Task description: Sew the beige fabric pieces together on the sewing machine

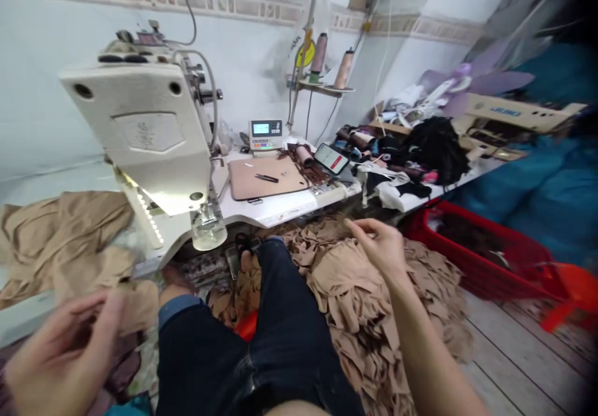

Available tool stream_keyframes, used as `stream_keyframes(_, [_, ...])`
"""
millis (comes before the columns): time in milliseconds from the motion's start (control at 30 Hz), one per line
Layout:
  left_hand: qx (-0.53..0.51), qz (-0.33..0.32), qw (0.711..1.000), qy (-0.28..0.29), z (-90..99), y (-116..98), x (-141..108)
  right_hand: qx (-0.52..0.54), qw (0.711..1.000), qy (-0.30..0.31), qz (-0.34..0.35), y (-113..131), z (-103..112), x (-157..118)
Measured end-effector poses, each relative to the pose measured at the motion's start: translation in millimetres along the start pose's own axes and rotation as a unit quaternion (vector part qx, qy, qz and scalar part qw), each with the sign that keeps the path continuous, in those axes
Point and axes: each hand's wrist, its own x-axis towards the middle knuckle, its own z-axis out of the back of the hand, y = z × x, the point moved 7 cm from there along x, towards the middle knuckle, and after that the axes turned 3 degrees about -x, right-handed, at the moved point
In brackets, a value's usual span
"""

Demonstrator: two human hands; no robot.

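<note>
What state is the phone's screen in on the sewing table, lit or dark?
Lit: the phone beside the tan mat shows a bright white display with a red patch.

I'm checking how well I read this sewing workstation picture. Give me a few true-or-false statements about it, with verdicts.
1. The right hand holds a pair of scissors. False: nothing shows in its fingers, and it is raised above a heap of tan fabric.
2. A smartphone lies on the white tabletop, to the right of a tan pad. True.
3. The thread cones stand on the tabletop. False: they stand on a small raised shelf.
4. A red basket sits to the right of the heap of tan fabric. True.
</note>
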Motion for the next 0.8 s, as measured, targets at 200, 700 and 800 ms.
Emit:
stream_keyframes(200, [-0.173, 0.127, 0.967, 0.136, -85.5, 25, -54, 0.227, 0.884, 0.41, 0.008, 69, -148, -141])
stream_keyframes(700, [-0.252, 0.254, 0.919, 0.165, -105.4, 69, -97, 0.068, 0.962, 0.251, -0.08, -84, -180, -155])
stream_keyframes(800, [-0.278, 0.273, 0.905, 0.17, -115.9, 67, -104, 0.011, 0.956, 0.269, -0.119, -136, -142, -154])
